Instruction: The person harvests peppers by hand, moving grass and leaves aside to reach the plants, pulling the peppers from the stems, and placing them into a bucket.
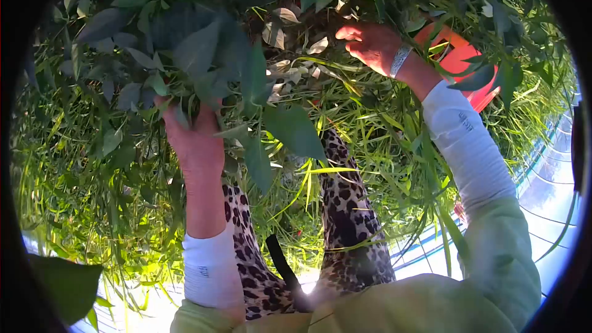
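Note:
My left hand (196, 139) reaches up into dense leafy stems (206, 49). Broad green leaves cover its fingers, so their grip is hidden. To the right, my right hand (374, 44) is over the shaded undergrowth, its fingers pointing left and partly bent, a little apart. Nothing shows between them. Below and left of that hand lie pale, dry-looking leaves (290, 74) and long grass blades (345, 83). A red-orange plastic object (459, 61) with a cut-out opening sits just beyond my right wrist, partly behind leaves.
Thick grass (394, 135) and foliage surround both arms. My legs in spotted trousers (351, 216) are below, with a dark strap (282, 262) hanging between them. A bright white surface with dark lines (549, 197) lies at the right edge. A large leaf (65, 287) is close at lower left.

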Demonstrator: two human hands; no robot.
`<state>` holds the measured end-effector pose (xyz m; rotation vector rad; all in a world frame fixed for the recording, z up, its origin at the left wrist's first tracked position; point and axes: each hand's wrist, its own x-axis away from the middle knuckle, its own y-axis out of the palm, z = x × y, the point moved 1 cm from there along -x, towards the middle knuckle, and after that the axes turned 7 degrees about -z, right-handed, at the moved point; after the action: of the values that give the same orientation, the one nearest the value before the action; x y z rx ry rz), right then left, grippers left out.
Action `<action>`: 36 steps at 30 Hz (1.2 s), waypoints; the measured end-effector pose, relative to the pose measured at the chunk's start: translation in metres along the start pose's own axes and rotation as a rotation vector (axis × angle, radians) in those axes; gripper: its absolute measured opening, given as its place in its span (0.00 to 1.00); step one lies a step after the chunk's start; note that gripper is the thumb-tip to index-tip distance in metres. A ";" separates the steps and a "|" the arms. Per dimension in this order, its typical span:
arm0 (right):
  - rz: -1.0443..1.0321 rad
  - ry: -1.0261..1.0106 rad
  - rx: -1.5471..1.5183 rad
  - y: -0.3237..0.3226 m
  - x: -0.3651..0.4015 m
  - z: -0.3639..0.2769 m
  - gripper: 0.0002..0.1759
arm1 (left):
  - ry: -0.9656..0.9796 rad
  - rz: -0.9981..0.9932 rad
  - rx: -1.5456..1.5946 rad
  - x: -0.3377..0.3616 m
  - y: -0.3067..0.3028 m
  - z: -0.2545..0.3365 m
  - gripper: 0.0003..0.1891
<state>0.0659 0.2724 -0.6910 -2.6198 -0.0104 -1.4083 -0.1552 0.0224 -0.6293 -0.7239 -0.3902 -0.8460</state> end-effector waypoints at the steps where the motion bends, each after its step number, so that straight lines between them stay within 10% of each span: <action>1: -0.043 0.057 -0.094 0.005 -0.002 -0.003 0.15 | -0.053 -0.041 0.050 -0.001 -0.003 -0.008 0.25; 4: 0.056 -0.112 0.091 0.018 -0.008 -0.001 0.12 | -0.189 -0.053 0.345 -0.003 -0.004 0.004 0.20; 8: 0.072 -0.065 -0.478 0.013 -0.006 -0.021 0.15 | -0.519 -0.218 0.834 -0.025 -0.041 0.019 0.17; 10: 0.129 -0.051 -0.559 0.012 -0.006 -0.031 0.16 | -0.471 0.074 0.864 -0.027 -0.047 0.038 0.19; 13: 0.132 0.043 -0.807 0.020 -0.007 -0.049 0.14 | -0.398 -0.521 1.498 -0.049 -0.077 0.032 0.22; 17: -0.032 -0.030 -0.807 0.039 -0.015 -0.051 0.16 | -0.480 -0.432 1.964 -0.049 -0.089 0.034 0.28; 26: 0.020 0.036 -0.925 0.059 -0.033 -0.053 0.12 | -0.330 -0.317 2.071 -0.068 -0.105 0.024 0.32; 32: 0.400 -0.468 -0.193 0.091 -0.059 -0.095 0.11 | -0.325 -0.198 2.106 -0.075 -0.120 0.023 0.31; 36: 0.076 -0.450 0.442 0.131 -0.060 -0.132 0.18 | -0.329 -0.089 2.106 -0.066 -0.137 0.017 0.30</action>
<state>-0.0651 0.1280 -0.6883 -2.4583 -0.2439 -0.6688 -0.3043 0.0089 -0.5981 1.1467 -1.2651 -0.0405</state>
